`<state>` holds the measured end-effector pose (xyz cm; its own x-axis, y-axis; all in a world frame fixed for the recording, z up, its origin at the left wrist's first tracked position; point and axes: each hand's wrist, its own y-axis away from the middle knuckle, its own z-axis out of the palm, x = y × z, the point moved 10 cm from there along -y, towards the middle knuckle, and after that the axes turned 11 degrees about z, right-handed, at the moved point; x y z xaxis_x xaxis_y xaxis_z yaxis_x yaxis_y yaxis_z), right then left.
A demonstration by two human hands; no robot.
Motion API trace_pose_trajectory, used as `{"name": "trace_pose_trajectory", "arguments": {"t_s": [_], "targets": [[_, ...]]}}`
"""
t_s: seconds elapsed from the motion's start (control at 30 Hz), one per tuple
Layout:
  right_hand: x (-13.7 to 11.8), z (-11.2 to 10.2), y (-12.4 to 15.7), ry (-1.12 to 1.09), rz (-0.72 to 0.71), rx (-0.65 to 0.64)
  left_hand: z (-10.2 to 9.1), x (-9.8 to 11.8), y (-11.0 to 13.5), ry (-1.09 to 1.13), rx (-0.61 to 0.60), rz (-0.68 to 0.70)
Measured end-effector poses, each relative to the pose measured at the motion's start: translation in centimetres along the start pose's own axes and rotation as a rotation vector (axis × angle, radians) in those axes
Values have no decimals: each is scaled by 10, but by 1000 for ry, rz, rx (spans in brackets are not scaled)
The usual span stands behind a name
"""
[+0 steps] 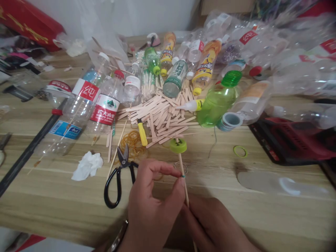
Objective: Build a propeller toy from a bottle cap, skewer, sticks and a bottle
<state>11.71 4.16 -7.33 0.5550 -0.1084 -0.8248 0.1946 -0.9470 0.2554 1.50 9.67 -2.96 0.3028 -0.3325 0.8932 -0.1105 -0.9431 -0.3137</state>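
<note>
A thin wooden stick [181,161] slants up from my hands, with a yellow-green bottle cap [178,145] pierced near its upper end. My left hand [157,203] pinches the stick between thumb and forefinger, right at a small teal band [183,176] wound on it. Lower down, my right hand [212,220] is closed around the same stick; its fingertips are partly hidden behind the left hand. A thin loop, wire or thread, shows behind the stick. Black-handled scissors [117,185] lie with blades parted just left of my left hand.
Flat wooden craft sticks [160,117] are heaped mid-table, with a yellow-handled tool [142,132] and rubber bands [132,144] in front. Plastic bottles [105,108] stand and lie behind and on both sides. Crumpled tissue [88,165], a green ring [240,151] and a red-black case [291,140] lie nearby.
</note>
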Motion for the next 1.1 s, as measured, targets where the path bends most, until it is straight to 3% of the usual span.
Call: {"name": "trace_pose_trajectory", "arguments": {"t_s": [0.47,0.77,0.87,1.0,1.1], "targets": [[-10,-4,-1,4,-88,61,0,10,0,-39,16,95],[-5,-2,2,63,-55,41,-3,16,-1,-78,52,142],[-7,-2,0,51,-64,44,-4,10,-2,-63,40,90],[-7,-5,2,150,-48,115,-2,-13,0,6,-9,-87],[-3,-2,4,213,-3,94,1,-27,4,82,-27,-214]]}}
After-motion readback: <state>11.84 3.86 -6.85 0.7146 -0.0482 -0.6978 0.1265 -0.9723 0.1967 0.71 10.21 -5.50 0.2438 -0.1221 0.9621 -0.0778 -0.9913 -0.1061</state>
